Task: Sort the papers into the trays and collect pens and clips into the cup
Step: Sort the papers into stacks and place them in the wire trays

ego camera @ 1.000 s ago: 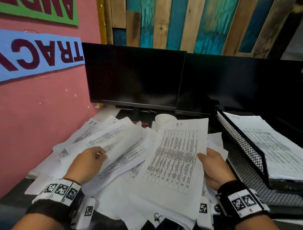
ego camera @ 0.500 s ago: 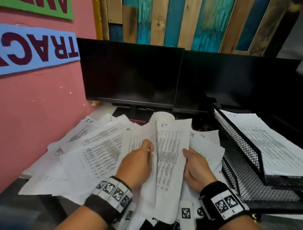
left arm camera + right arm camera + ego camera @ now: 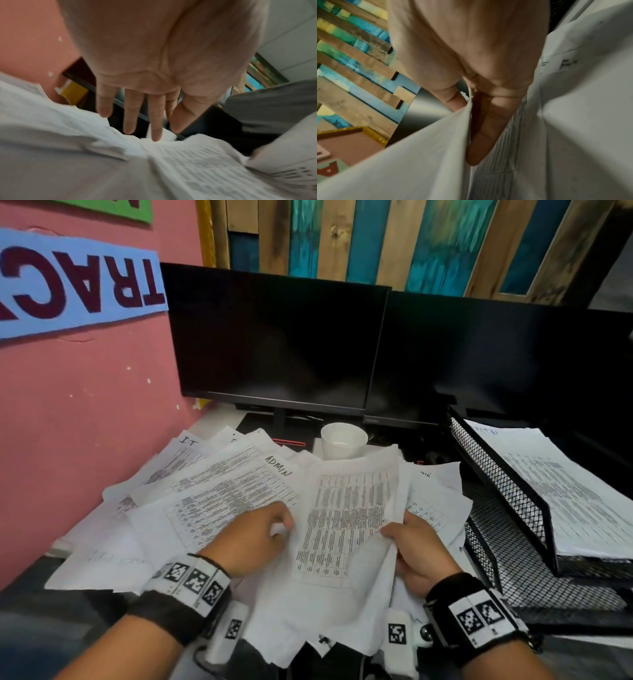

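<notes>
Between both hands [image 3: 251, 539] [image 3: 416, 553] (right pinching), printed sheet [image 3: 346, 529]

The right hand [image 3: 471, 60] pinches a white sheet [image 3: 419, 155] between thumb and fingers [image 3: 481, 142].

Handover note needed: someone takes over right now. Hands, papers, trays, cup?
Right hand: pinches the right edge of the printed sheet, thumb on top.
Left hand: fingers straight, touching the sheet's left edge; no grip visible.
Loose pile, sheets marked ADMIN and IT, covers the desk on the left.
Upper mesh tray holds a stack; lower tray shows bare mesh.
White cup stands behind the pile; contents unclear.
Left: most papers, plus pens and clips, none clearly visible.
</notes>
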Tool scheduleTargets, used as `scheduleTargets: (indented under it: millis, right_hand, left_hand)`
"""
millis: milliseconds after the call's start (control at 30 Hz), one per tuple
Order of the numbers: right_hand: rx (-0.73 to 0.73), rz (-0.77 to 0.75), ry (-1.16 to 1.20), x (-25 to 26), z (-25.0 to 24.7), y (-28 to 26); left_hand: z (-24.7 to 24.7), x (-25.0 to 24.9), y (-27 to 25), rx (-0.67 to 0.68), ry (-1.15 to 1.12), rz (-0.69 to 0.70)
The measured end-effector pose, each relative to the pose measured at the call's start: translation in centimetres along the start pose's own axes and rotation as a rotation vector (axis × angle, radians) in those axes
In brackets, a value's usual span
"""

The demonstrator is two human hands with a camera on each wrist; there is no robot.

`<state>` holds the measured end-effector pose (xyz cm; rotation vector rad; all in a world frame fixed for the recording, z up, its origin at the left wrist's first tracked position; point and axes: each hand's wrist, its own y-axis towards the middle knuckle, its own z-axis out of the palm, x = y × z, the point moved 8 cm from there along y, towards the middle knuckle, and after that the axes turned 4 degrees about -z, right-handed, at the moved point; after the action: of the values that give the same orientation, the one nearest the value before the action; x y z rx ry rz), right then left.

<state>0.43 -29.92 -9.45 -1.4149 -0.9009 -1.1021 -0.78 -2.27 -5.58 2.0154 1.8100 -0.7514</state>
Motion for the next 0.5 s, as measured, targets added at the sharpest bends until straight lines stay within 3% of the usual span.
scheduleTargets:
  millis: [100, 233, 400, 500]
  right_hand:
    - [-0.021, 0.03, 0.074, 0.0, -1.0, 0.3]
    - [-0.018, 0.063, 0.069, -0.5, -1.5, 0.2]
    - [0.033, 0.093, 0.166, -0.5, -0.1, -0.5]
    - [0.087, 0.037, 0.017, -0.5, 0.7, -0.4]
  left_hand:
    - [-1.8, 3.4, -0.7, 0.015, 0.208, -0.139]
    - [-1.9, 6.2, -1.6, 0.071, 0.233, -0.236]
    - [-2.5, 6.7, -1.7, -0.095, 0.209, -0.23]
    - [-3.6, 7.1, -1.5, -0.186, 0.194, -0.249]
